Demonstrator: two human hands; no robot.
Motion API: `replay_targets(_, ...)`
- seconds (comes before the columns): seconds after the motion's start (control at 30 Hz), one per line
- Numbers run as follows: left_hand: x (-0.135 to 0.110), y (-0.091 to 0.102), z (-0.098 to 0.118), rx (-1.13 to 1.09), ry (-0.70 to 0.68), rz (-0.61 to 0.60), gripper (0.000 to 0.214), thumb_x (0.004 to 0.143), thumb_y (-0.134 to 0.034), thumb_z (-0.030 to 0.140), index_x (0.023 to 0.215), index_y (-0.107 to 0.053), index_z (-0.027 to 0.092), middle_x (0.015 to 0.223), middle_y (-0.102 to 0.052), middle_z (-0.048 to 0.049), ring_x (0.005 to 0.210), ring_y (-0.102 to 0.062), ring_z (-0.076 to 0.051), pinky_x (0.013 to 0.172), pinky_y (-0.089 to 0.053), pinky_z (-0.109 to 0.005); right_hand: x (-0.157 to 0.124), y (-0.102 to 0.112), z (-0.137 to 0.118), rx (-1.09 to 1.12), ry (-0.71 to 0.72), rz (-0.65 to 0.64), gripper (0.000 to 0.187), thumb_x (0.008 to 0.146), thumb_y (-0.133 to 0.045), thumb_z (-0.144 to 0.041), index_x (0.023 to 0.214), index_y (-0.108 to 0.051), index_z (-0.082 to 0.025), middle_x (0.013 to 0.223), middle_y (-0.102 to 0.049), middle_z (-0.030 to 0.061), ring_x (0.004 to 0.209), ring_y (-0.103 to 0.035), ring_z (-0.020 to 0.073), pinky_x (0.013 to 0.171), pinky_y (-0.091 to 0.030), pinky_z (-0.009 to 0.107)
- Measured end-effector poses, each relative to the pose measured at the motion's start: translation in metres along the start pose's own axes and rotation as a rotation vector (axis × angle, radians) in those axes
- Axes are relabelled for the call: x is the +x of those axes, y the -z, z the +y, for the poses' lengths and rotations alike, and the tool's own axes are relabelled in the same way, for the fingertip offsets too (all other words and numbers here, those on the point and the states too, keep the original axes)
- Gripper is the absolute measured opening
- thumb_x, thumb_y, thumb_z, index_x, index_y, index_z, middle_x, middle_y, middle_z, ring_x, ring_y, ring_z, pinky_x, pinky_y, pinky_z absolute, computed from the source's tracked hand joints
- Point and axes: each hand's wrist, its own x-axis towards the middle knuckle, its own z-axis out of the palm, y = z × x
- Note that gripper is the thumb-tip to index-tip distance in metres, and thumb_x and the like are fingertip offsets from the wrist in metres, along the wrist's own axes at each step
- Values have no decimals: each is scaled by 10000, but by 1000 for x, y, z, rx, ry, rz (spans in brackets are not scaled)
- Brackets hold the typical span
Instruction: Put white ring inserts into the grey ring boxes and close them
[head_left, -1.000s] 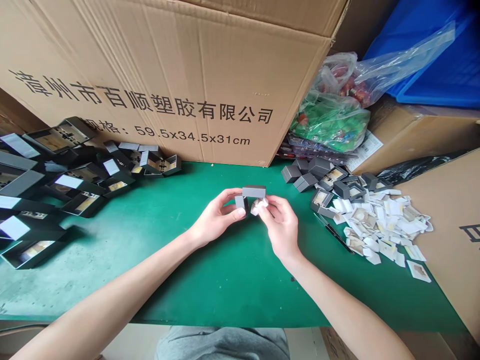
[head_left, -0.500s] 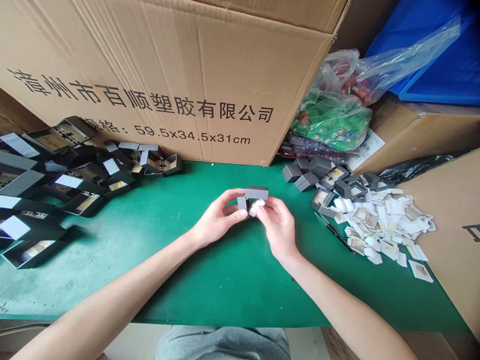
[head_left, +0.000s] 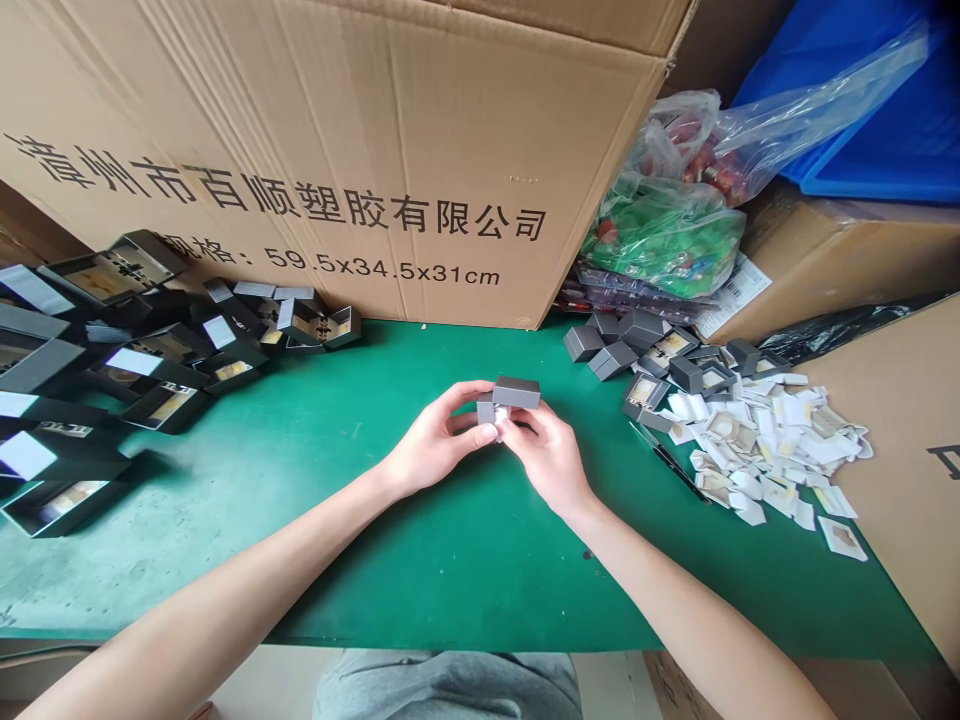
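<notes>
A small dark grey hinged box (head_left: 516, 393) stands open between my two hands above the middle of the table. My left hand (head_left: 435, 442) grips its left side, thumb in front and fingers behind. At the box's opening, my right hand (head_left: 553, 455) pinches a small white insert (head_left: 502, 412), with the thumb and fingertips close to my left thumb. Fingers hide most of the insert, and I cannot tell how far inside the box it sits.
Many open dark boxes (head_left: 169, 405) are heaped on the green table (head_left: 420, 590) at left. More boxes (head_left: 611, 360), a black pen-like tool (head_left: 671, 462) and a pile of white inserts (head_left: 780, 440) lie at right. A large carton (head_left: 337, 120) stands behind; bagged goods (head_left: 660, 240) sit beside it.
My right hand has shifted slightly left, bringing the white insert from beside the box to its opening. The box has tilted a little; my left hand keeps its hold.
</notes>
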Motion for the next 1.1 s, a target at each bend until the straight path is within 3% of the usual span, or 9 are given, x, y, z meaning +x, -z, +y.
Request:
replay_targets(0.2, 1, -1, 2, 37, -32, -19, 521, 837, -769, 371, 1295, -556, 241, 1406, -575, -109, 1201, -630, -296, 1001, -533, -425, -2, -2, 0, 56, -17, 32, 364, 833, -736, -431, 1110, -685, -200, 1042, -727, 84, 925, -682, 206, 830, -577, 349)
replay_targets(0.4, 2, -1, 0, 73, -81, -23, 504, 853, -757, 342, 1302, -551, 243, 1378, -588, -96, 1236, -600, -280, 1065, -482, -440, -4, -7, 1, 54, 75, 133, 336, 808, -760, -397, 1068, -670, -205, 1030, -707, 73, 918, -660, 187, 841, -562, 345)
replay_targets(0.7, 1, -2, 6, 98, -77, 2, 508, 826, -776, 368, 1272, -579, 226, 1356, -609, -98, 1203, -614, -286, 1032, -502, -443, -4, -7, -2, 76, 25, 103, 386, 800, -761, -438, 1088, -658, -202, 944, -716, 61, 829, -661, 183, 764, -564, 332)
replay_targets(1.1, 1, 0, 3, 89, -51, 2, 545, 812, -788, 379, 1285, -561, 230, 1327, -620, -108, 1166, -648, -303, 994, -533, -450, 1, 3, 3, -5, 8, 2, 347, 832, -727, -391, 1129, -672, -221, 1011, -715, 59, 859, -660, 183, 782, -560, 331)
